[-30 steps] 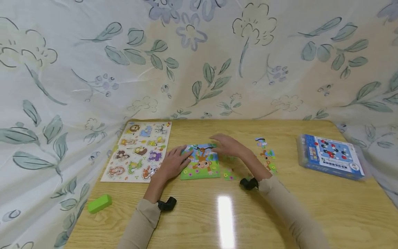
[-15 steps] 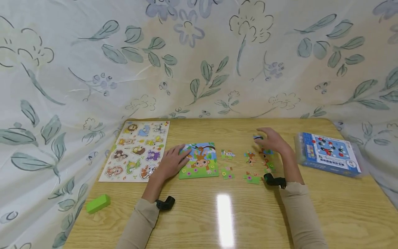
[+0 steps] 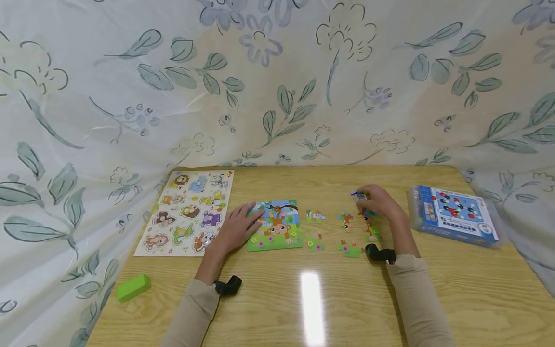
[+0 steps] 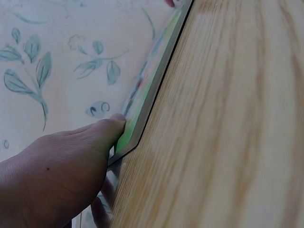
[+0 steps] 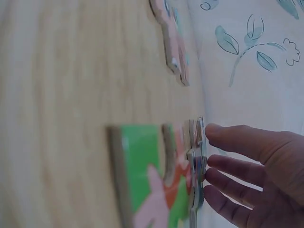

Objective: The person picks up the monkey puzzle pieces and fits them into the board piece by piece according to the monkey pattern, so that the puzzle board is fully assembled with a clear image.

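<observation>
My left hand rests at the left edge of a square monkey picture puzzle, its thumb on the picture's face in the left wrist view. To the right, my right hand reaches over several loose jigsaw pieces, fingertips at a blue-topped jigsaw piece that they partly hide. In the right wrist view the thumb and fingers are spread a little apart at the pieces' far edge. Nearby lie a monkey-face piece, a green flowered piece, a house piece and another flowered piece.
An animal puzzle board lies at the left, with a green block in front of it. A blue-and-white boxed set stands at the right. A floral cloth hangs behind the wooden table.
My right hand has moved from beside the monkey picture rightward to the loose pieces, and its fingers have come closer together over the blue-topped piece. My left hand stays at the picture.
</observation>
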The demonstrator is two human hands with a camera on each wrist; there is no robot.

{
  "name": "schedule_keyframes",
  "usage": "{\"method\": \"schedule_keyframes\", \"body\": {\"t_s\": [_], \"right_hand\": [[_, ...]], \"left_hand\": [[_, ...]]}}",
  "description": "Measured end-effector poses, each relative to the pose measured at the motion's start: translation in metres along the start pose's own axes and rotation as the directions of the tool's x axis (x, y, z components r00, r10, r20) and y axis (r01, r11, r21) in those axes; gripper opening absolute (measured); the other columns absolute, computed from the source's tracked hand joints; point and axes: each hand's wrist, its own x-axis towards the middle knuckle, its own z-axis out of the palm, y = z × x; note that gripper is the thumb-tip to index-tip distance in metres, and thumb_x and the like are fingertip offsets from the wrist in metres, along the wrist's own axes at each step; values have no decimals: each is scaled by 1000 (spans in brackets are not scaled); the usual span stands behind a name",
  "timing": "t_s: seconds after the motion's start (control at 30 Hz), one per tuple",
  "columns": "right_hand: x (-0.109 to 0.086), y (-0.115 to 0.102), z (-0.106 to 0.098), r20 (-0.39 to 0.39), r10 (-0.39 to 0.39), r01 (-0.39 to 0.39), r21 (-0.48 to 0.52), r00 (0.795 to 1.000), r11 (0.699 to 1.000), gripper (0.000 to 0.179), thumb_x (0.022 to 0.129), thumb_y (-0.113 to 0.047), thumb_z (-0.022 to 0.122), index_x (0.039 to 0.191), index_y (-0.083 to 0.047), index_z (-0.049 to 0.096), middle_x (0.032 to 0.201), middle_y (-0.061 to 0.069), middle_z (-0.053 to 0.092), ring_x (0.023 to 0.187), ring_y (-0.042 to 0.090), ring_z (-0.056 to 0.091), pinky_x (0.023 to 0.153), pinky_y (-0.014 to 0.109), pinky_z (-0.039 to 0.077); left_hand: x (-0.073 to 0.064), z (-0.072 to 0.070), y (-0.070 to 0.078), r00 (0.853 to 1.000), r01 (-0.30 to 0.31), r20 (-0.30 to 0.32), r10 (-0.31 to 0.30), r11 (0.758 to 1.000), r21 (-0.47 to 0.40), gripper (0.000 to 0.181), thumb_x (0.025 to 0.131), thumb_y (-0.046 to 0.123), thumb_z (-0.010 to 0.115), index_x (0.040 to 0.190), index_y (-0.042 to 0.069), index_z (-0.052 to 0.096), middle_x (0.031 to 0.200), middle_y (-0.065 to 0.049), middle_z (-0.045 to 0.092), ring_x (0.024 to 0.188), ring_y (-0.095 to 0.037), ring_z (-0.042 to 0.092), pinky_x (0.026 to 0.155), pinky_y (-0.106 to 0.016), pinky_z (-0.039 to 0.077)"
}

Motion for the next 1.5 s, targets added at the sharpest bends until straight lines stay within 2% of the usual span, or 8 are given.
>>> {"method": "schedule_keyframes", "body": {"t_s": [0.17, 0.4, 0.7, 0.93, 1.23, 1.33, 1.43, 1.5], "right_hand": [[0, 1, 6, 4, -2, 2, 0, 1000, 1000, 47, 97, -13, 58, 135, 14, 47, 138, 37, 43, 107, 43, 51, 86, 55, 45], [-3, 4, 14, 9, 12, -12, -18, 1000, 1000, 46, 97, -14, 58, 134, 13, 49, 140, 37, 40, 120, 51, 46, 95, 61, 43], [-2, 9, 13, 27, 37, -37, -14, 999, 999, 51, 96, -14, 59, 137, 14, 45, 142, 37, 35, 116, 49, 50, 92, 58, 46], [0, 5, 10, 42, 10, -8, -34, 999, 999, 56, 94, -13, 63, 138, 15, 43, 130, 35, 50, 100, 39, 58, 80, 48, 50], [1, 2, 4, 42, 8, -3, -119, 999, 993, 57, 93, -19, 65, 137, 12, 47, 130, 34, 54, 113, 48, 56, 93, 56, 48], [1, 4, 0, 19, -24, 27, -160, 1000, 987, 48, 91, -19, 67, 129, 9, 56, 122, 30, 61, 101, 42, 61, 87, 53, 50], [3, 6, 0, 8, -66, 67, -170, 998, 983, 37, 90, -19, 69, 118, 5, 63, 109, 22, 66, 85, 28, 62, 77, 46, 51], [5, 7, 1, -3, -79, 78, -166, 997, 983, 32, 89, -20, 70, 113, 2, 66, 105, 19, 67, 82, 23, 61, 74, 43, 51]], "left_hand": [[-5, 2, -1, 1000, 0, -6, 0, 1000, 2, 45, 102, 37, 47, 146, 27, 46, 155, -11, 35, 141, -36, 36, 109, -57, 32], [-10, 5, -3, 1000, 13, 29, -13, 1000, -8, 46, 103, 38, 45, 148, 28, 43, 157, -10, 34, 141, -36, 35, 109, -58, 31], [-6, 5, -5, 1000, 1, 31, -1, 1000, -2, 46, 103, 39, 45, 148, 29, 43, 157, -9, 33, 142, -35, 34, 110, -57, 31], [-6, 4, -5, 1000, -1, 14, 1, 1000, 4, 46, 103, 39, 45, 148, 29, 43, 156, -9, 34, 140, -35, 36, 109, -57, 32], [-2, 3, -3, 1000, -3, 15, 3, 1000, 5, 46, 103, 39, 45, 148, 29, 43, 157, -10, 34, 141, -36, 36, 109, -56, 32], [0, 3, -1, 1000, 1, 31, -1, 1000, 2, 47, 103, 40, 43, 149, 30, 41, 158, -9, 32, 142, -35, 34, 110, -56, 31], [1, 2, -1, 999, 13, 34, -14, 1000, 7, 47, 103, 40, 43, 149, 30, 41, 158, -8, 32, 142, -34, 34, 111, -55, 31], [0, 2, -1, 999, 16, 29, -16, 1000, 11, 46, 103, 39, 44, 148, 30, 42, 157, -8, 33, 142, -34, 35, 111, -55, 31]]}}
